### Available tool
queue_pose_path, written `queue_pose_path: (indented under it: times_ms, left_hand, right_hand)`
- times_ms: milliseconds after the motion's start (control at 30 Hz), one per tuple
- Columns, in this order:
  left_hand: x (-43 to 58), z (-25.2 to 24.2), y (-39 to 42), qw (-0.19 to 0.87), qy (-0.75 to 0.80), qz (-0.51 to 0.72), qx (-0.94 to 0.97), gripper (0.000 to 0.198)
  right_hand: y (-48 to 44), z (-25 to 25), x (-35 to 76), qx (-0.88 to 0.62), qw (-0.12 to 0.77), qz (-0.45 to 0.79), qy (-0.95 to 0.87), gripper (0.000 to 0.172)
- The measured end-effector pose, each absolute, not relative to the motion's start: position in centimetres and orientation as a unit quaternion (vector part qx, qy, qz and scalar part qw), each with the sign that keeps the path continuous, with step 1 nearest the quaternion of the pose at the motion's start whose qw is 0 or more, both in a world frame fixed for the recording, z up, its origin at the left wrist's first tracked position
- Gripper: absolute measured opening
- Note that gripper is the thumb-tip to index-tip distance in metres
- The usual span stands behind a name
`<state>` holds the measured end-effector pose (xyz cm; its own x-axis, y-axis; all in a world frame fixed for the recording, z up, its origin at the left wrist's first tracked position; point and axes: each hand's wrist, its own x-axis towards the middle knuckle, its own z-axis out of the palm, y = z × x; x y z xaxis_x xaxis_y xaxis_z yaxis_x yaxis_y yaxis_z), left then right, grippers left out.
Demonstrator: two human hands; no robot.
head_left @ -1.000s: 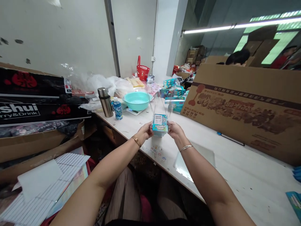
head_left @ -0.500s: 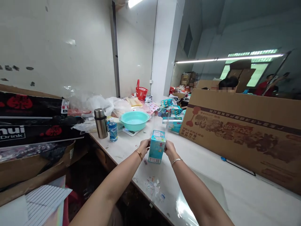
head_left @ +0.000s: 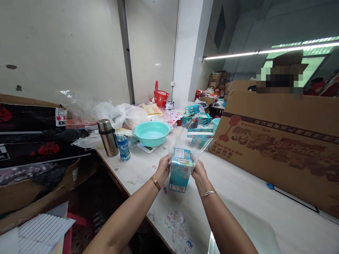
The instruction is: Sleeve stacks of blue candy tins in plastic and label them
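Observation:
A teal candy box (head_left: 180, 176) marked "CARAMELO MACIZO" stands upright on the white table in front of me. Clear plastic film, seemingly a bag (head_left: 203, 150), is around its upper part and sticks up on both sides past the top. My left hand (head_left: 163, 166) is closed at the box's left side, gripping the plastic. On the opposite side, my right hand (head_left: 199, 170) pinches the plastic close to the box. The fingertips of both hands are partly hidden behind the film and the box.
A turquoise basin (head_left: 152, 134) sits on a white scale (head_left: 147, 148). Left of it stand a steel thermos (head_left: 108, 138) and a blue bottle (head_left: 123, 146). Behind the box are more teal boxes (head_left: 200, 133). A large cardboard sheet (head_left: 278, 141) leans at right; stickers (head_left: 177, 225) lie in front.
The clear plastic now spreads out wider on both sides above the box. My hands have moved slightly apart at its sides. The view has shifted closer.

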<state>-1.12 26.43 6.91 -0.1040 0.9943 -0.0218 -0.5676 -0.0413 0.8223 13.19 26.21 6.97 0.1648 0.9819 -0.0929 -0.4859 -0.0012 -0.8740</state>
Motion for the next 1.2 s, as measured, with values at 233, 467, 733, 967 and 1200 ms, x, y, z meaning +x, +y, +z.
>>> queue_pose_path:
  times_ms: [233,467,733,967,1200]
  left_hand:
    - [-1.1,6.9,26.3,0.591,0.333,0.657,0.328,0.038]
    - [-1.9,6.8,25.6,0.58,0.315,0.639,0.395,0.048]
    - [-1.5,6.5,25.8,0.498,0.375,0.651,0.434,0.035]
    - [-1.7,6.9,26.0,0.467,0.402,0.641,0.459,0.027]
    - [-1.4,7.3,24.1,0.398,0.401,0.651,0.507,0.026]
  right_hand:
    - [27.3,6.5,13.8,-0.393,0.636,0.581,-0.32,0.032]
    - [26.6,6.3,13.4,-0.379,0.674,0.53,-0.348,0.048]
    - [27.0,7.5,13.4,-0.414,0.636,0.547,-0.355,0.033]
    - [26.4,7.9,13.7,-0.428,0.603,0.573,-0.354,0.019]
    - [24.9,8.6,14.0,-0.373,0.596,0.605,-0.374,0.024]
